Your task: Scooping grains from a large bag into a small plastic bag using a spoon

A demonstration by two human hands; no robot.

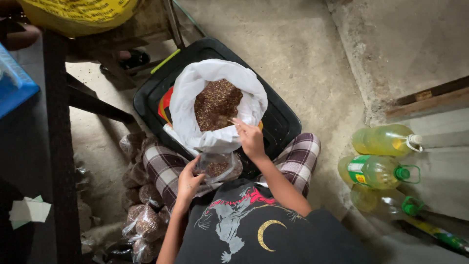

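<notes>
Left hand (188,183) has a closed grip on a small clear bag (217,167); right hand (250,139) pinches something small, unclear what, over the white sack (195,88) of seeds (217,103).

Soft daylight brightens the concrete floor (293,54) up top; left side dim, edges slightly warped.
</notes>
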